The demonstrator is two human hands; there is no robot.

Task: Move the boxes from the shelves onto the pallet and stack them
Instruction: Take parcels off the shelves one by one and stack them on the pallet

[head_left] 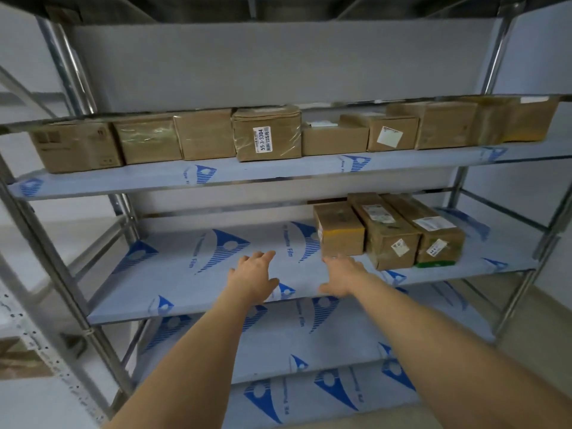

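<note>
Both arms reach out over the middle shelf (192,274). My left hand (252,278) is open with fingers stretched forward and holds nothing. My right hand (342,275) is open too, its fingertips just short of a small brown box (339,229) at the left end of a group of three. Two longer taped boxes (387,233) (433,233) with white labels lie to the right of it. On the upper shelf (216,176) stands a row of several brown boxes, among them a taped one with a white label (266,134). The pallet is out of view.
The rack has steel uprights (77,305) at left and right (520,292). Blue-printed protective film covers the shelves. Two lower shelves (278,339) show no boxes. Part of another cardboard box (18,357) shows at the far left edge beside a perforated metal post.
</note>
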